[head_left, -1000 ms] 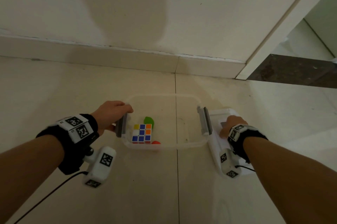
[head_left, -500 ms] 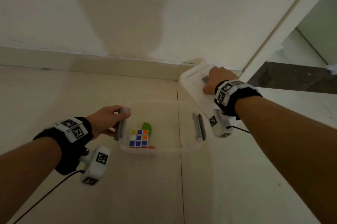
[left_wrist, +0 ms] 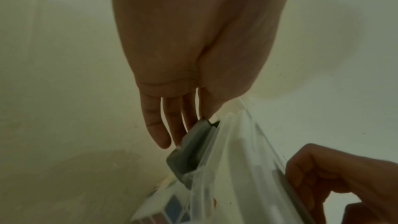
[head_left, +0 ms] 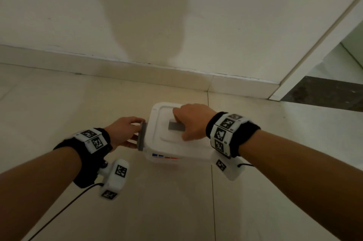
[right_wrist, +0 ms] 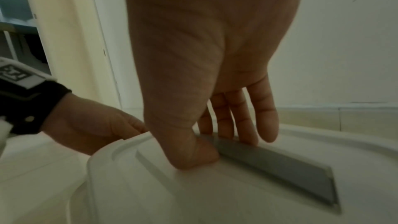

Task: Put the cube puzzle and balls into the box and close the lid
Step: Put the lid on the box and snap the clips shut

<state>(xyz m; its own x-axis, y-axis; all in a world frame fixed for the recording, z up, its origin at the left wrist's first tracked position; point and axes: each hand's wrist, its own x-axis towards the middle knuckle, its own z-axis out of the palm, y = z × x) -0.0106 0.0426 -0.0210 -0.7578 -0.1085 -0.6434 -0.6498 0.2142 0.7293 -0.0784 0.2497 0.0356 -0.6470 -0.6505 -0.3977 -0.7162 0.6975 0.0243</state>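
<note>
Inside box (head_left: pixel 149 159), cube puzzle (head_left: pixel 157 155), lid (head_left: pixel 157 132) atop

free: floor (head_left: pixel 167 205) before box (head_left: pixel 157 160) | blocked: wall (head_left: pixel 59 15) behind, door frame (head_left: pixel 314 44) right

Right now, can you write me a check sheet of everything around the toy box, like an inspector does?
Surface: pale tiled floor; the box stands on it.
Job's things: white lid lies on the clear box; cube puzzle shows through the front wall; balls not clearly seen.
Clutter: nothing seen.
Hands: left hand pinches the grey latch at the box's left end; right hand pinches the grey handle on the lid.
Cables: black cable trails from the left wrist camera; short cable at the right wrist camera.
Surroundings: wall and skirting behind; doorway to the right.
</note>
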